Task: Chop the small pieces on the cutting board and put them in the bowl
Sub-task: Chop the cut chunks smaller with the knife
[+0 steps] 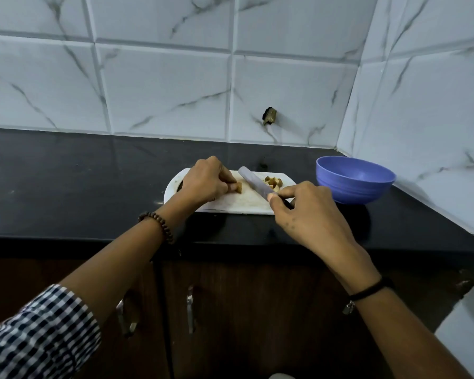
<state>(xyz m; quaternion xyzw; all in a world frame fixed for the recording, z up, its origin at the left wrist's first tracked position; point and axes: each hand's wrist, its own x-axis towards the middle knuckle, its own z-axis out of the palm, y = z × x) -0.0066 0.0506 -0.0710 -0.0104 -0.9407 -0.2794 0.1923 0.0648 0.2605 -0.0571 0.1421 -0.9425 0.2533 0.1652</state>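
A white cutting board lies on the black counter. My left hand pinches a small brown piece against the board. My right hand grips the handle of a knife, whose pale blade slants up and left above the board, just right of the held piece. A little heap of chopped brown pieces sits at the board's far right corner. The blue bowl stands to the right of the board and looks empty.
The black counter runs left to right, with marble-look tiled walls behind it and on the right. A dark broken spot marks the back wall. Brown cabinet doors with metal handles are below the counter edge.
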